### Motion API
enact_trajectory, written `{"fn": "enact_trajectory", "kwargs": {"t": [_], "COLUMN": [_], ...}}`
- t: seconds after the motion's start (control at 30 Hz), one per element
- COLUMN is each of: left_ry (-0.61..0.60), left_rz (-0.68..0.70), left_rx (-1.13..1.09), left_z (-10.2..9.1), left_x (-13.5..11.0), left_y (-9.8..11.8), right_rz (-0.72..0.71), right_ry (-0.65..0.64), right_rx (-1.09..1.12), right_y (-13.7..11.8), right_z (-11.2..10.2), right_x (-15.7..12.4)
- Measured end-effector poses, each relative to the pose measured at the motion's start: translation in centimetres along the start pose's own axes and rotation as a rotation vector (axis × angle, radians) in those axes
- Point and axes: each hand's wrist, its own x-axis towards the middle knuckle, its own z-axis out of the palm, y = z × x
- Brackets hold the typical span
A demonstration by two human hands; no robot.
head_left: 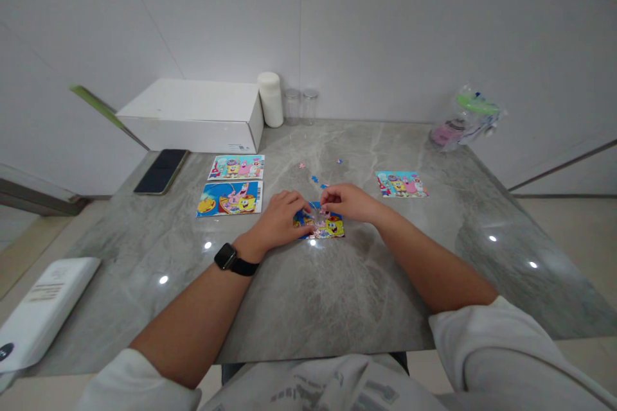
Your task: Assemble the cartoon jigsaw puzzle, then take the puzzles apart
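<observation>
A small, partly assembled jigsaw puzzle (334, 227) lies on the grey table, with a yellow cartoon character at its right and a bare patch in its middle. My left hand (282, 218) rests over the puzzle's left side, thumb and fingers apart along its lower and upper parts. At the upper right edge, my right hand (349, 202) pinches a small puzzle piece (324, 210) low over the puzzle; the fingers hide most of it. Just beyond are loose pieces: a blue one (315, 178), a pink one (301, 166) and another blue one (340, 161).
Two picture cards, an upper one (236, 167) and a lower one (230, 199), lie at left; a finished-looking puzzle (402, 184) is at right. Around them are a phone (162, 171), white box (193, 117), white bottle (270, 100), glass jars (301, 106), bagged cup (463, 121) and white device (45, 308).
</observation>
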Motion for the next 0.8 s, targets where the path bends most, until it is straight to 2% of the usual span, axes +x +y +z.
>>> {"fn": "enact_trajectory", "kwargs": {"t": [0.27,0.8], "left_ry": [-0.044,-0.078], "left_rz": [0.004,-0.018], "left_rx": [0.038,0.062], "left_z": [0.3,0.2], "left_x": [-0.1,-0.1], "left_y": [0.1,0.4], "right_rz": [-0.019,-0.047], "right_ry": [0.013,0.011], "right_rx": [-0.175,-0.248], "right_y": [-0.6,-0.6], "right_z": [1.4,2.2], "right_x": [-0.1,0.1]}}
